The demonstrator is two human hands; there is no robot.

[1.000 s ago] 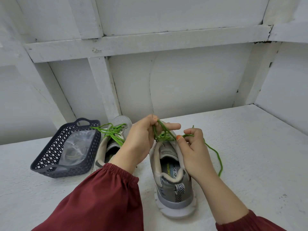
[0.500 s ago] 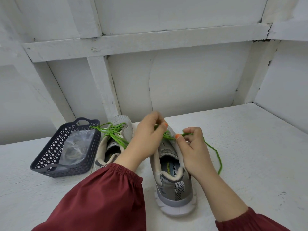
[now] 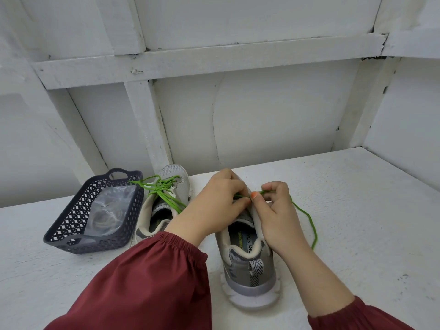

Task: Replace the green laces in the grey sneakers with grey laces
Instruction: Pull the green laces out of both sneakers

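Early days, I judge: at frame centre my left hand (image 3: 221,198) and right hand (image 3: 277,210) each pinch their grip closed around the bright green cord lace (image 3: 307,217) of the near grey mesh sneaker (image 3: 250,265), while the second grey sneaker (image 3: 172,182) at frame left is still laced green and the replacement laces seemingly sit bagged in the dark plastic lattice basket (image 3: 71,222).

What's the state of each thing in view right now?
Near sneaker: upright, being unlaced.
Green lace: loose, tail trailing on table.
Left hand: pinches green lace.
Right hand: pinches green lace.
Far sneaker: own laces still in.
Basket: holds clear bag.
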